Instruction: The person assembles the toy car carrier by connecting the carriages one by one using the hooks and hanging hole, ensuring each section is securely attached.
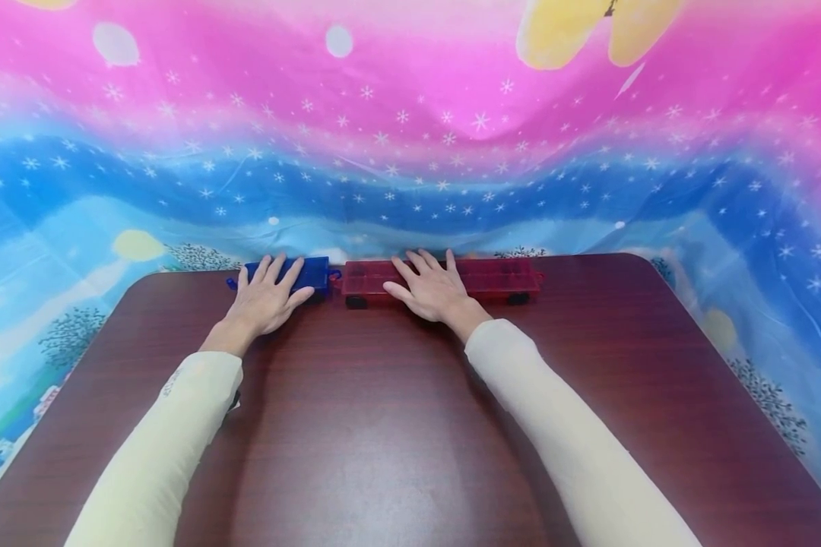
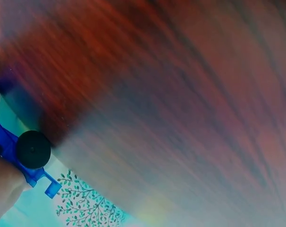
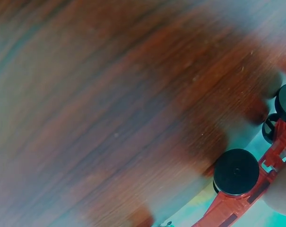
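Note:
At the far edge of the table, a short blue plastic toy wagon stands end to end with a longer red see-through toy wagon. A small hook coupling sits between their facing ends. My left hand lies over the blue wagon, fingers straight and spread. Likewise spread, my right hand rests over the left-middle part of the red one. In the left wrist view a black wheel and a blue end hook show. Black wheels under the red frame appear in the right wrist view.
The dark red-brown wooden table has rounded far corners. Right behind the wagons hangs a pink and blue cloth with snowflakes, trees and butterflies.

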The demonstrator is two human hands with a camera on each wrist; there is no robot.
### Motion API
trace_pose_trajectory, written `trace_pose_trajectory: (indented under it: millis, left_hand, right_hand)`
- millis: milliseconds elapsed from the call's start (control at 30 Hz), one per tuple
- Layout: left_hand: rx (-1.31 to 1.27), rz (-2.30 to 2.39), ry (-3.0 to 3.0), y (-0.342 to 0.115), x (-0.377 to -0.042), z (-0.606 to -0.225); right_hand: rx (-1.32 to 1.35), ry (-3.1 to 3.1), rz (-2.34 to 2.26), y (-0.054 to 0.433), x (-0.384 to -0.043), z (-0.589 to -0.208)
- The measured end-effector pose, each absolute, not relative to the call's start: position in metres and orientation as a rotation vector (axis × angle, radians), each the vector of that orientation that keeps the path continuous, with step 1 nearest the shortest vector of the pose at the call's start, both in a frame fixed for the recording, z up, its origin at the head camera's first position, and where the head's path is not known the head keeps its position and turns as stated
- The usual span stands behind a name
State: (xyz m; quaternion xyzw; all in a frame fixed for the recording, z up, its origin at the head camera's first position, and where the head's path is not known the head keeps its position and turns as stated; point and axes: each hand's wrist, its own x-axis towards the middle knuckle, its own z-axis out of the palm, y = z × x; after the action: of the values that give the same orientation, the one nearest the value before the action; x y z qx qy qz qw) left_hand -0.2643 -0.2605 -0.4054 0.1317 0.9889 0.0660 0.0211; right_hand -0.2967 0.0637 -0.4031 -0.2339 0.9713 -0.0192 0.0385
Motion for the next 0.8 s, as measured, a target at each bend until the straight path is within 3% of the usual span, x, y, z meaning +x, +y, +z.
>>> trace_pose_trajectory:
  millis: [800]
  left_hand:
    - [0.402, 0.376, 3.064, -0.2705, -0.2602, -0.4045]
  right_hand:
    - [-0.709, 2.960, -0.050, 0.0616, -0.2963, -0.4031]
